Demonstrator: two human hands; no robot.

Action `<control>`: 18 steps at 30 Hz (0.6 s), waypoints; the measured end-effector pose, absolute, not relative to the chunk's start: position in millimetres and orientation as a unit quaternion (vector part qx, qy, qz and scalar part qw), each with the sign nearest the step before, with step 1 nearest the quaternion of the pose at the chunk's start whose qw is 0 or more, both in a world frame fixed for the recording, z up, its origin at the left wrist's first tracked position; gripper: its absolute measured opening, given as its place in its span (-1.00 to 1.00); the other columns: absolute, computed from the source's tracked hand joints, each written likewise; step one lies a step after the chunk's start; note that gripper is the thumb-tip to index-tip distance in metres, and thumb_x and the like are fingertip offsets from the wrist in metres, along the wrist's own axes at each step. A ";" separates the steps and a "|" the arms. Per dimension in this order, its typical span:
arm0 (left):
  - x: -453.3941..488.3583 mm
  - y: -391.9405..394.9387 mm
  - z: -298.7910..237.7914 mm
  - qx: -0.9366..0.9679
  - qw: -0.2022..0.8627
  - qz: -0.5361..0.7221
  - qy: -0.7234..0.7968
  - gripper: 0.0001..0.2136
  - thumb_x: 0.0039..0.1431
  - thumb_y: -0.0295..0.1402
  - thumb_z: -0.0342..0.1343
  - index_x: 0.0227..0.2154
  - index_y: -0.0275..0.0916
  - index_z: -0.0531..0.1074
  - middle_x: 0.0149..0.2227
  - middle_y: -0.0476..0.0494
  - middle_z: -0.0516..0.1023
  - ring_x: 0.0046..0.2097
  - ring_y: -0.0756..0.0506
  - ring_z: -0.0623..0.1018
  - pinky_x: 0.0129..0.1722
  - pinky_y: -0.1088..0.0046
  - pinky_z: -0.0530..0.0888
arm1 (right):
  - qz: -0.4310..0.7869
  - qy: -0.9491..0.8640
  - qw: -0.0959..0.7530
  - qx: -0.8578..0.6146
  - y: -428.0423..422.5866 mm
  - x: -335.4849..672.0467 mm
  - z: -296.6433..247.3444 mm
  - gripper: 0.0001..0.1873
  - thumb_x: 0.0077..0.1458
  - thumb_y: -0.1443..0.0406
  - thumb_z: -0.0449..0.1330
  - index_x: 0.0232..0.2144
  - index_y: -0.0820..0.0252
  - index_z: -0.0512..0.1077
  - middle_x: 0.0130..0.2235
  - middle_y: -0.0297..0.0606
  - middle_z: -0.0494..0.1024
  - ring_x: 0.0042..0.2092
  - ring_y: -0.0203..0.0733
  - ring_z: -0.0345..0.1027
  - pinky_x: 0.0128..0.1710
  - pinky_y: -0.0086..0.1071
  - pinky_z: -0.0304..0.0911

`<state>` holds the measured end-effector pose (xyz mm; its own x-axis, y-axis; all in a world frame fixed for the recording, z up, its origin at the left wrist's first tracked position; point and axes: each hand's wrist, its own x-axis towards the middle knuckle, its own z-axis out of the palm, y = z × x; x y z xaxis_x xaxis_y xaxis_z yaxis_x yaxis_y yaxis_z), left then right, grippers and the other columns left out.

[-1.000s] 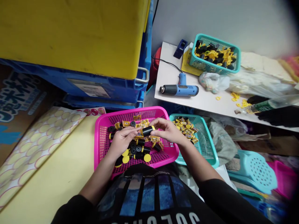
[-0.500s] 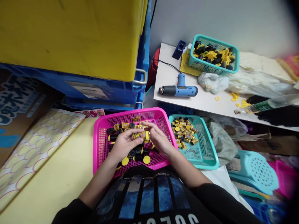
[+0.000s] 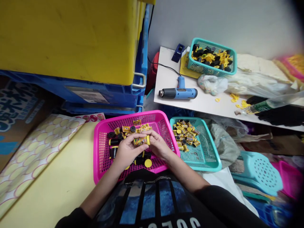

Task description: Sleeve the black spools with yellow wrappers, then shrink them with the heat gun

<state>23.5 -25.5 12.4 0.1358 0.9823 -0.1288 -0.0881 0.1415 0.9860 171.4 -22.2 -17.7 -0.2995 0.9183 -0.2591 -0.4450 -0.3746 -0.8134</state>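
Note:
A small cylinder with a colourful printed wrap and a yellow end cap (image 3: 142, 141) lies between my hands, tilted slightly sideways. My left hand (image 3: 129, 148) is closed around its left part, thumb along the near side. At the capped end, the fingers of my right hand (image 3: 158, 144) are bent against the cylinder; my palm hides their tips. Both hands are above a pink basket (image 3: 96, 152) holding black cylinders with yellow caps (image 3: 148, 163) and loose yellow printed sleeves (image 3: 125, 129).
To the right stands a teal basket (image 3: 213, 158) with wrapped pieces. A blue heat gun (image 3: 185, 93) lies on the white table (image 3: 163, 71) behind, near another teal basket (image 3: 190, 65) of black and yellow parts. Yellow and blue crates (image 3: 95, 41) rise at left; a sticker sheet (image 3: 45, 142) lies below.
My right hand's fingers have come from spread beside the capped end to bent against the cylinder. The view has shifted slightly.

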 end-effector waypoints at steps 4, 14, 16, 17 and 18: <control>24.2 -26.1 11.6 0.500 0.562 0.452 0.479 -0.78 -0.10 -0.37 0.32 -0.31 -0.20 0.56 -0.20 -0.14 0.64 -0.12 -0.15 0.60 -0.05 0.29 0.51 | 0.763 -0.286 0.468 -0.342 -21.4 170.4 -15.2 -0.53 -0.21 -0.02 0.41 -0.29 0.06 0.44 -0.33 -0.35 0.50 -0.29 -0.24 0.39 -0.18 -0.35 0.28; 37.5 -11.1 16.4 0.650 0.436 0.424 0.456 -0.51 -0.06 -0.29 0.35 0.01 -0.01 0.47 0.12 -0.15 0.34 0.02 -0.16 0.49 0.09 0.21 0.45 | 0.504 -0.491 0.478 -0.526 -26.7 227.9 20.1 -0.68 0.02 0.09 0.29 -0.19 0.06 0.44 -0.23 -0.27 0.48 -0.28 -0.20 0.36 -0.22 -0.29 0.29; 32.2 -9.1 11.4 0.652 0.468 0.398 0.445 -0.44 -0.01 -0.28 0.31 0.11 -0.01 0.37 0.17 -0.16 0.28 -0.03 -0.12 0.51 0.04 0.23 0.48 | 0.312 -0.543 0.452 -0.635 -27.4 263.8 32.9 -0.71 0.07 0.13 0.24 -0.16 0.09 0.43 -0.20 -0.20 0.49 -0.23 -0.13 0.36 -0.17 -0.22 0.27; 28.1 -8.4 7.6 0.652 0.478 0.380 0.449 -0.52 0.05 -0.28 0.25 0.09 -0.04 0.39 0.14 -0.17 0.32 -0.06 -0.11 0.52 0.01 0.24 0.50 | 0.208 -0.569 0.403 -0.687 -27.8 279.0 36.4 -0.69 0.06 0.14 0.24 -0.15 0.13 0.44 -0.17 -0.15 0.49 -0.16 -0.06 0.35 -0.10 -0.15 0.24; 23.5 -7.7 3.3 0.655 0.483 0.358 0.459 -0.61 0.11 -0.28 0.19 0.03 -0.08 0.44 0.09 -0.16 0.39 -0.08 -0.10 0.53 -0.01 0.24 0.50 | 0.122 -0.588 0.344 -0.722 -28.5 290.0 37.4 -0.66 0.05 0.14 0.24 -0.15 0.17 0.44 -0.15 -0.09 0.50 -0.09 0.01 0.33 -0.03 -0.08 0.18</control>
<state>23.5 -7.7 3.3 0.3227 0.9461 0.0260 0.2548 -0.1133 0.9603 290.0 -28.5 37.4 0.2796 0.9325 0.2288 0.7648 -0.0723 -0.6402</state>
